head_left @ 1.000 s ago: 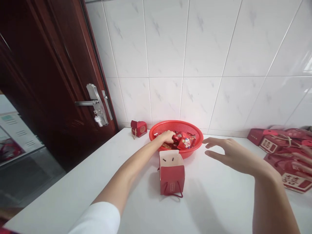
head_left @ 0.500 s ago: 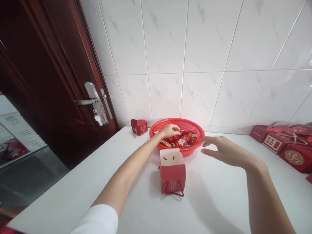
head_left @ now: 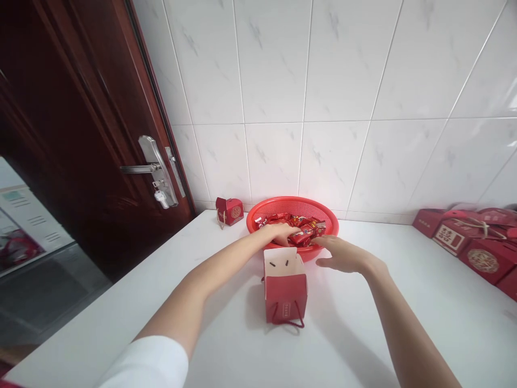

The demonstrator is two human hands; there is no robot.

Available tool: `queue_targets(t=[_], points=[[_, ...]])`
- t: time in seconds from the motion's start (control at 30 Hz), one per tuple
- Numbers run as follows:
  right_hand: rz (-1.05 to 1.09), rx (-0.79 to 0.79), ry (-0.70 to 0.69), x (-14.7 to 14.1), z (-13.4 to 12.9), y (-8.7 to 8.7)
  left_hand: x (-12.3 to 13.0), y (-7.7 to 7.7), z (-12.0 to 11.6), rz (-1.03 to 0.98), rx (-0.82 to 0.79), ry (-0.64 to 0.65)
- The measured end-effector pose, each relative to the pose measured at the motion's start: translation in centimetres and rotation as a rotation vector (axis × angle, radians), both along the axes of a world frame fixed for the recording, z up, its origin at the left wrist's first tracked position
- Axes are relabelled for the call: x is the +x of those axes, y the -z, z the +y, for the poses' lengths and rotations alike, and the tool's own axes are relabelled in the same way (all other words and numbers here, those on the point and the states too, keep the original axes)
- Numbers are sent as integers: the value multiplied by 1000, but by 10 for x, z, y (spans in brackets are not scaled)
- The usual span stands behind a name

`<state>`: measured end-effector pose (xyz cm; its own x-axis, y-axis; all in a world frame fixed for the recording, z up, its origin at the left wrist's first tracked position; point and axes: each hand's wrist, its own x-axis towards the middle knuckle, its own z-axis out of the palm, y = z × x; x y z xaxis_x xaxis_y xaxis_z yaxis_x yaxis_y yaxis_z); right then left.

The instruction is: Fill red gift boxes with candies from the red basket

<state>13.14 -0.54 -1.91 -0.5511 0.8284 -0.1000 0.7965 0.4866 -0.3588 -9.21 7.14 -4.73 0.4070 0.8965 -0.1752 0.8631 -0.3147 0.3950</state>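
A red plastic basket (head_left: pixel 278 203) stands by the tiled wall with red-wrapped packets (head_left: pixel 305 229) inside. My left hand (head_left: pixel 281 233) reaches over the near side of the basket, its fingers among the packets; whether they grip one I cannot make out. My right hand (head_left: pixel 341 254) is at the basket's right front rim, fingers and thumb apart, with nothing held. In front of the basket, a red gift box (head_left: pixel 286 291) stands on the white table with its pale inner flap raised and a red cord handle at its near side.
A small red box (head_left: pixel 230 211) sits at the back left of the white table (head_left: pixel 218 345). Several red boxes (head_left: pixel 482 256) are piled at the right. The dark red door (head_left: pixel 97 134) with a metal handle is at the left.
My left hand has come down and nearer among the packets. My right hand has moved left and slightly down to the basket's rim. The gift box has not moved.
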Motion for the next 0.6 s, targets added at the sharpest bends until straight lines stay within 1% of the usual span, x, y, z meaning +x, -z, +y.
queue_targets(t=[0.13, 0.23, 0.33, 0.4, 0.5, 0.6], points=[[39, 16, -33, 2, 4, 5, -4, 2, 7, -50, 2, -44], [81, 37, -54, 2, 5, 5, -10, 4, 13, -175, 61, -155], [88, 46, -60, 2, 6, 6, -14, 4, 16, -321, 131, -250], [68, 41, -58, 2, 7, 6, -15, 2, 17, -417, 144, -281], [51, 40, -41, -1, 7, 5, -18, 0, 17, -545, 119, -316], [124, 127, 9, -6, 9, 3, -19, -2, 16, -631, 87, -312]])
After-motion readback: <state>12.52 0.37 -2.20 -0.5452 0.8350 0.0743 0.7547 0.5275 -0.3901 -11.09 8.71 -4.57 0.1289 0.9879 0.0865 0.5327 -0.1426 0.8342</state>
